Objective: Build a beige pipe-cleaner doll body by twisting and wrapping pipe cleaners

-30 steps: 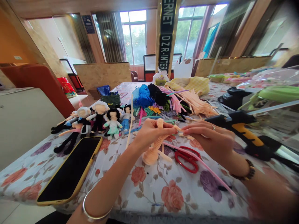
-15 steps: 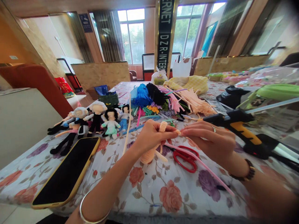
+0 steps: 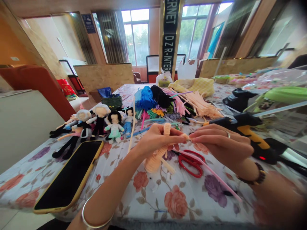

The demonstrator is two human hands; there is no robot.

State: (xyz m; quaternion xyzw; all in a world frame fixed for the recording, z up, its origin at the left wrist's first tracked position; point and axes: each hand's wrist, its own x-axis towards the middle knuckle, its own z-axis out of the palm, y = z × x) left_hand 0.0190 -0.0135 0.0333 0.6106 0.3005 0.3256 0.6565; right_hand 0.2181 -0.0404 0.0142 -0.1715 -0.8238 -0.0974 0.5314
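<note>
My left hand (image 3: 154,140) is closed on a peach fuzzy figure (image 3: 153,163), seemingly made of pipe cleaners. Its rounded end hangs below my palm, and a coiled stub (image 3: 167,129) sticks up past my fingers. My right hand (image 3: 222,143) pinches the tip of a small peach piece that runs out from my left fingertips, so both hands meet at it. Fingers hide much of the figure. Just below and between the hands lie red-handled scissors (image 3: 192,164), and a pink pipe cleaner (image 3: 216,177) crosses them.
A black and yellow glue gun (image 3: 251,134) stands right of my right hand. Several small dolls (image 3: 115,126) sit at the left behind a phone (image 3: 69,175). Bundles of pipe cleaners (image 3: 146,97) are heaped at the back. A green-lidded container (image 3: 284,94) is far right.
Both hands have shifted slightly right with the small peach piece. The figure has turned a little under my left hand, and its rounded end hangs slightly lower.
</note>
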